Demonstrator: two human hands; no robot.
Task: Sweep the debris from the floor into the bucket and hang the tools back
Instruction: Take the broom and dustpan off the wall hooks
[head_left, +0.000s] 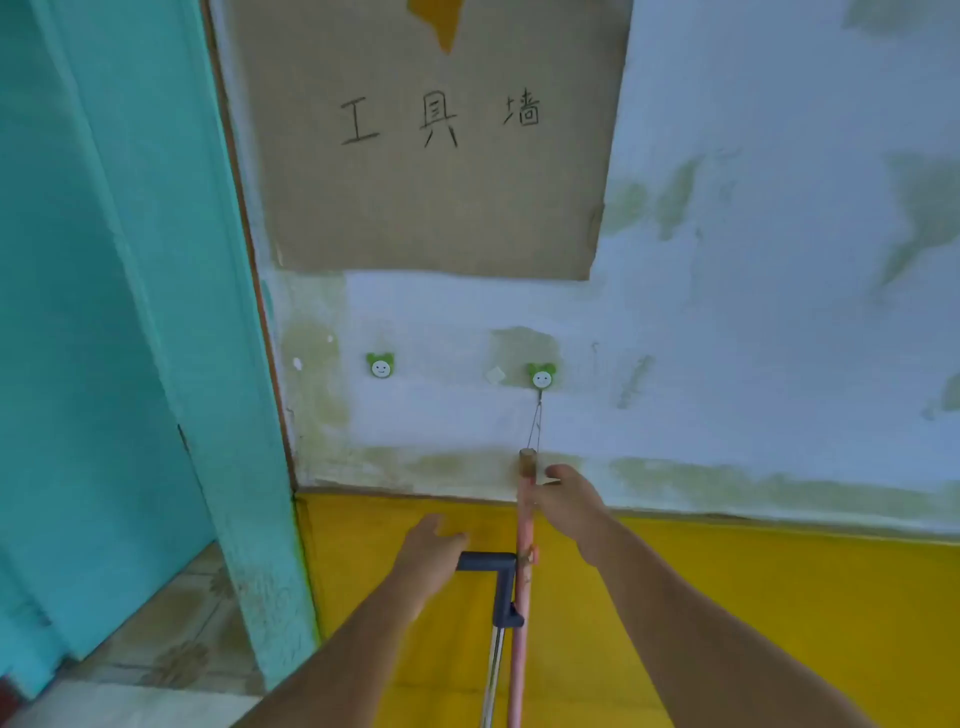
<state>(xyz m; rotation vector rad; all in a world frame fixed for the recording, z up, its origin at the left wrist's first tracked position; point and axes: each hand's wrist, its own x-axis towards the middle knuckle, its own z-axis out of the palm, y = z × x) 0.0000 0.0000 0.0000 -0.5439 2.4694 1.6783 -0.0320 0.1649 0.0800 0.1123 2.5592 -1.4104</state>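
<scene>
A pink broom handle (522, 582) stands upright against the wall, its string looped over the right green smiley hook (541, 376). My right hand (566, 499) grips the handle just below its brown top end. A dustpan's dark blue handle (496, 577) on a metal shaft sits clipped against the broom handle; my left hand (428, 545) is closed on its left end. The left green smiley hook (381, 365) carries nothing. The broom head, dustpan pan and bucket are out of view.
A cardboard sheet with handwritten characters (431, 135) is fixed to the white, patchy wall above the hooks. The wall's lower band is yellow (727, 597). A teal door frame (171, 312) stands at the left, with tiled floor (171, 639) beside it.
</scene>
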